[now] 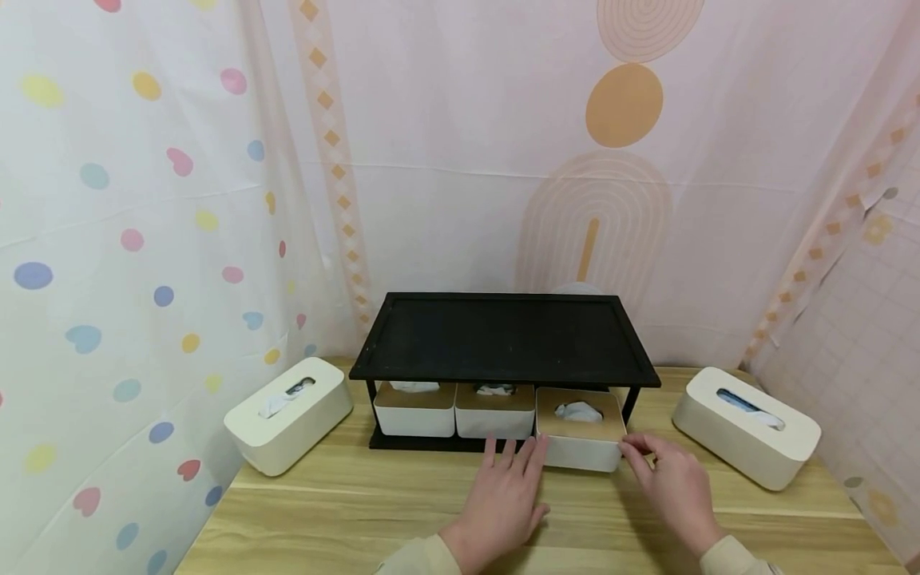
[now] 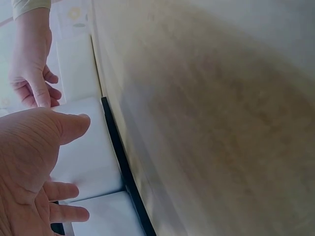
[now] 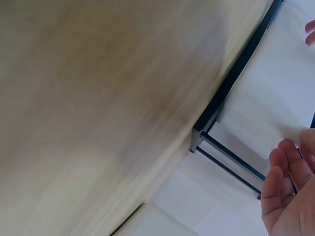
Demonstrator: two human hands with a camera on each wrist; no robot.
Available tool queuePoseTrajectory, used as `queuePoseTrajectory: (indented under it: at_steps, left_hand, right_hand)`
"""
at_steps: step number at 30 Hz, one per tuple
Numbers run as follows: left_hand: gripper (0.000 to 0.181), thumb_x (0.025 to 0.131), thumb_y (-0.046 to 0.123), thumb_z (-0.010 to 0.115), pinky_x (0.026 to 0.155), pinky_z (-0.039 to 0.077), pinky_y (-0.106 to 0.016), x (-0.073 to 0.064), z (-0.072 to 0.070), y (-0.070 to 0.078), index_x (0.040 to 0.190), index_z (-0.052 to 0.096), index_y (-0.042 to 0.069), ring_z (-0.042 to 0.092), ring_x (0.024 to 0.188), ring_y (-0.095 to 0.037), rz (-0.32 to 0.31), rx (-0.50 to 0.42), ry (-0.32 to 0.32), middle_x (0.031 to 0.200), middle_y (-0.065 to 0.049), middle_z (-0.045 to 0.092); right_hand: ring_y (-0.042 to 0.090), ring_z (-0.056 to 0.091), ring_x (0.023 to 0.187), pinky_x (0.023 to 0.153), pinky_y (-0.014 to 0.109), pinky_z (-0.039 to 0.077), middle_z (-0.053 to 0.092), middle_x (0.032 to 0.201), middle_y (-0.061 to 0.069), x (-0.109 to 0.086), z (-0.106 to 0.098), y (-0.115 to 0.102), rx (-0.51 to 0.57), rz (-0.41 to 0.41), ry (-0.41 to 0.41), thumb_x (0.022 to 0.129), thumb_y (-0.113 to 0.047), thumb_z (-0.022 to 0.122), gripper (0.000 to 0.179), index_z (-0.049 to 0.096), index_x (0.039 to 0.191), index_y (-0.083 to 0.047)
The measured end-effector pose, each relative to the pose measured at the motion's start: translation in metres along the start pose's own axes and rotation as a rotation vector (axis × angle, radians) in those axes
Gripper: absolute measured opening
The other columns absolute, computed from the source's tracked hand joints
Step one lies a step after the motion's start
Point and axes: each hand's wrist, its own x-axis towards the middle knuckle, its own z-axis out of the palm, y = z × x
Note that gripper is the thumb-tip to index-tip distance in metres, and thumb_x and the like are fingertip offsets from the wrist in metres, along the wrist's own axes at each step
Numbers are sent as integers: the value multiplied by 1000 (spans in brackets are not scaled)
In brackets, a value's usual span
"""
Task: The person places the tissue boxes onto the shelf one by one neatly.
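Observation:
A white tissue box with a wooden lid [image 1: 582, 453] sits at the right end of a black rack's lower shelf. It stands further forward than the two similar tissue boxes [image 1: 414, 422] beside it, and tissue shows in its opening. My left hand [image 1: 503, 499] has its fingers extended, their tips at the box's left front side. At the box's right front corner is my right hand [image 1: 674, 483], its fingertips and thumb touching it with the fingers loosely bent. In the right wrist view, the fingers [image 3: 288, 167] lie against the white side wall.
The black rack [image 1: 503, 339] has a flat top above the boxes. An all-white tissue box [image 1: 262, 435] stands on the wooden table [image 1: 323, 511] at left, another white tissue box [image 1: 740, 447] at right. Patterned curtains [image 1: 460, 160] hang behind.

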Motion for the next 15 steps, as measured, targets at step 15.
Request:
queuePoseTrajectory:
  at_steps: [15]
  left_hand:
    - [97, 95, 60, 75, 112, 51, -56, 21, 2, -4, 165, 33, 7, 76, 109, -24, -24, 4, 62, 125, -2, 78]
  right_hand:
    - [19, 73, 67, 52, 30, 48, 82, 86, 2, 12, 5, 5, 1, 76, -148, 90, -17, 87, 19, 81, 106, -11]
